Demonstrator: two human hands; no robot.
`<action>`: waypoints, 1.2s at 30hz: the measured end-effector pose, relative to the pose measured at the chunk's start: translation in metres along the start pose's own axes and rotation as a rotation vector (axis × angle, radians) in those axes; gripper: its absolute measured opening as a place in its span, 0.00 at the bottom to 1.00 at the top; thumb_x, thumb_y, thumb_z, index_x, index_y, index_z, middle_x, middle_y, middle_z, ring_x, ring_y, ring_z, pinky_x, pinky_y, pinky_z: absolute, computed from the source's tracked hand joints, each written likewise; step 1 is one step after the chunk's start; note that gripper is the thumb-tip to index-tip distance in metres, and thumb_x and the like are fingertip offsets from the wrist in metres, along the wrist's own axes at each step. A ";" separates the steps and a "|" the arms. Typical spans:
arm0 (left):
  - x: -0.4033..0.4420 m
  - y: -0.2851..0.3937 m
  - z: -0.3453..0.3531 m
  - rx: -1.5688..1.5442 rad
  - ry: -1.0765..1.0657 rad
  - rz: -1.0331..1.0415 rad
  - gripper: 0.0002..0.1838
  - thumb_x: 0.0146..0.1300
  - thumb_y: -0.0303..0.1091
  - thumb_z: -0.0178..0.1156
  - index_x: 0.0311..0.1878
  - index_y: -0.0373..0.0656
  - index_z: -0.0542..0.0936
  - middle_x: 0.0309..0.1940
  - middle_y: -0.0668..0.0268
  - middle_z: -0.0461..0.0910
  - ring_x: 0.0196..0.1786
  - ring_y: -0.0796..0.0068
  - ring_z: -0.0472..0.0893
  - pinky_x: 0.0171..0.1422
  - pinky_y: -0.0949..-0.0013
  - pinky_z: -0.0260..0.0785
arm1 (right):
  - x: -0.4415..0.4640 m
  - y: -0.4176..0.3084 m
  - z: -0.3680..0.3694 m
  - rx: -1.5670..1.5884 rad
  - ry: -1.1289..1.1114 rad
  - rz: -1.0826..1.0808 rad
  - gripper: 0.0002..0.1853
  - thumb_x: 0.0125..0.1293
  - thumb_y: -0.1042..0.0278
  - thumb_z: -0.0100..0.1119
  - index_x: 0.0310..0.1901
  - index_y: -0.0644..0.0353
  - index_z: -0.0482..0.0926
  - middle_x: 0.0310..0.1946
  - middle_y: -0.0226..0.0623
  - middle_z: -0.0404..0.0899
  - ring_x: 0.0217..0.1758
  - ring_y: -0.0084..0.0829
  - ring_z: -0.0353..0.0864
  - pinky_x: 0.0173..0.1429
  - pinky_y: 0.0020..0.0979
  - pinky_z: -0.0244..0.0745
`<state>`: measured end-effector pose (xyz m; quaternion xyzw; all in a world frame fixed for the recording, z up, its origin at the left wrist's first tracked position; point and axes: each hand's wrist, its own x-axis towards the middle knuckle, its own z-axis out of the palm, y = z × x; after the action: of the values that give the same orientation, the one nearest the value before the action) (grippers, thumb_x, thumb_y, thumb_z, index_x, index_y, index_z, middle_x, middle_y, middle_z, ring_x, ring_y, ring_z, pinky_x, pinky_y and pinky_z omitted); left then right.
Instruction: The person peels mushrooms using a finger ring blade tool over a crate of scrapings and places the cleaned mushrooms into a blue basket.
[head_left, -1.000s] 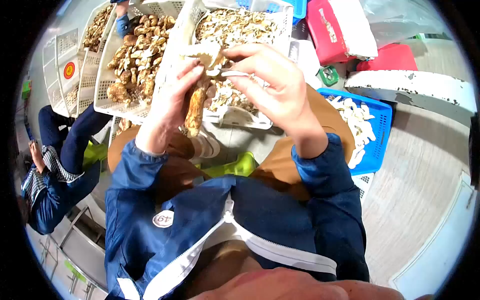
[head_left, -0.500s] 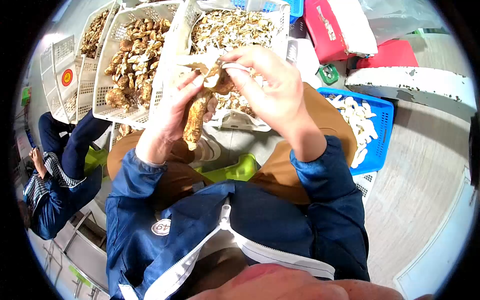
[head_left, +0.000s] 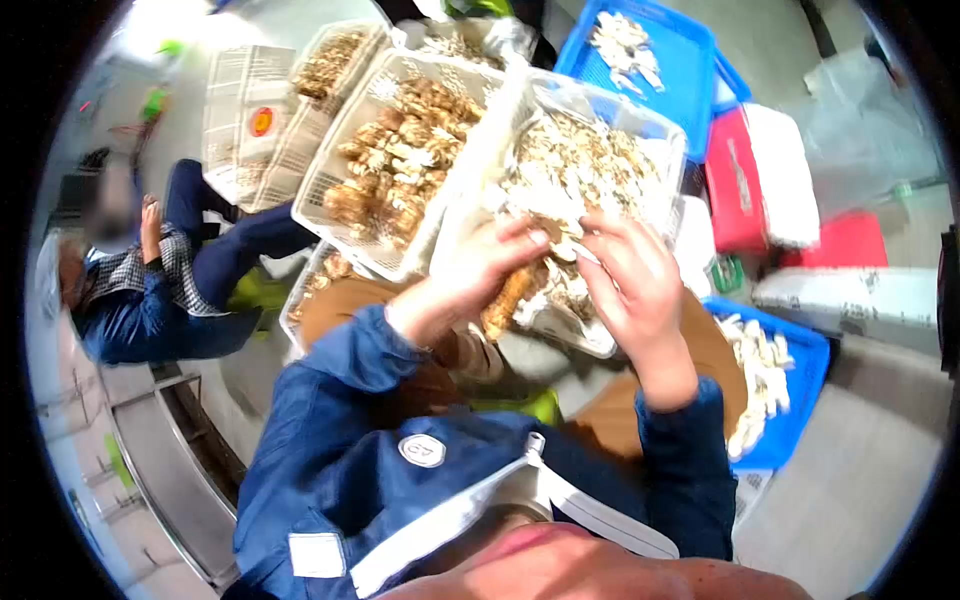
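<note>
Left hand (head_left: 468, 275) pinched a mushroom (head_left: 507, 300), right hand (head_left: 640, 290) curled beside it, its grip impossible to tell, a crate (head_left: 668, 150) of pieces (head_left: 580, 150) lay below

We have open air over the crate (head_left: 338, 238) of whole mushrooms (head_left: 405, 150), but its raised wall bars a low sideways path to the second crate (head_left: 672, 150) of small pieces (head_left: 585, 155). Our right knee (head_left: 715, 365) stands between our right hand (head_left: 640, 290) and the blue basket (head_left: 806, 380); we could pass above it.
</note>
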<state>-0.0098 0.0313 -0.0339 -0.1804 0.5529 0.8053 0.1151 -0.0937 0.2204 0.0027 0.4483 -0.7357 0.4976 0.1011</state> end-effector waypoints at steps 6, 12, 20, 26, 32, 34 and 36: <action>0.000 0.003 -0.002 -0.135 -0.107 -0.048 0.36 0.73 0.44 0.60 0.72 0.27 0.62 0.62 0.57 0.75 0.63 0.72 0.75 0.65 0.69 0.70 | 0.008 -0.008 -0.006 0.030 -0.017 -0.022 0.07 0.56 0.80 0.66 0.36 0.65 0.80 0.42 0.48 0.85 0.45 0.48 0.85 0.49 0.40 0.80; -0.011 0.007 0.003 -0.161 -0.094 -0.057 0.34 0.73 0.43 0.60 0.71 0.30 0.63 0.55 0.61 0.77 0.57 0.75 0.78 0.55 0.70 0.76 | 0.002 -0.013 -0.007 0.034 -0.014 -0.009 0.07 0.59 0.80 0.64 0.39 0.66 0.79 0.42 0.47 0.84 0.45 0.49 0.84 0.49 0.41 0.79; -0.006 -0.001 -0.004 -0.131 -0.102 -0.069 0.37 0.72 0.43 0.62 0.73 0.28 0.61 0.57 0.61 0.76 0.59 0.74 0.76 0.59 0.69 0.74 | 0.000 -0.012 -0.009 0.058 0.047 0.057 0.09 0.58 0.82 0.63 0.41 0.66 0.80 0.41 0.46 0.84 0.44 0.48 0.84 0.48 0.38 0.79; -0.001 -0.002 -0.007 -0.134 -0.122 -0.074 0.30 0.72 0.43 0.60 0.68 0.32 0.68 0.57 0.58 0.80 0.56 0.75 0.80 0.50 0.72 0.79 | -0.004 0.014 -0.025 -0.119 0.148 0.229 0.04 0.62 0.77 0.63 0.37 0.66 0.78 0.39 0.46 0.83 0.42 0.48 0.83 0.47 0.40 0.77; 0.001 0.000 -0.002 -0.206 -0.106 -0.052 0.21 0.73 0.43 0.59 0.60 0.38 0.74 0.45 0.66 0.83 0.39 0.79 0.83 0.35 0.74 0.79 | -0.002 0.006 -0.029 -0.157 0.131 0.177 0.06 0.59 0.74 0.67 0.32 0.64 0.78 0.34 0.42 0.78 0.37 0.45 0.80 0.43 0.39 0.75; 0.002 -0.001 -0.002 -0.192 -0.107 -0.044 0.21 0.73 0.43 0.60 0.59 0.39 0.74 0.45 0.66 0.83 0.38 0.79 0.83 0.34 0.74 0.79 | -0.002 0.001 -0.028 -0.115 0.135 0.229 0.07 0.59 0.73 0.68 0.32 0.64 0.79 0.34 0.42 0.77 0.37 0.44 0.80 0.42 0.38 0.75; 0.000 0.000 0.000 -0.210 -0.105 -0.055 0.21 0.72 0.43 0.60 0.60 0.38 0.74 0.45 0.66 0.83 0.38 0.80 0.83 0.35 0.74 0.79 | -0.004 0.003 -0.028 -0.108 0.136 0.230 0.06 0.60 0.73 0.67 0.32 0.64 0.79 0.34 0.41 0.77 0.36 0.41 0.80 0.40 0.37 0.75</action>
<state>-0.0098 0.0311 -0.0341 -0.1641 0.4534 0.8638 0.1462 -0.1025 0.2461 0.0119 0.3202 -0.7995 0.4947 0.1169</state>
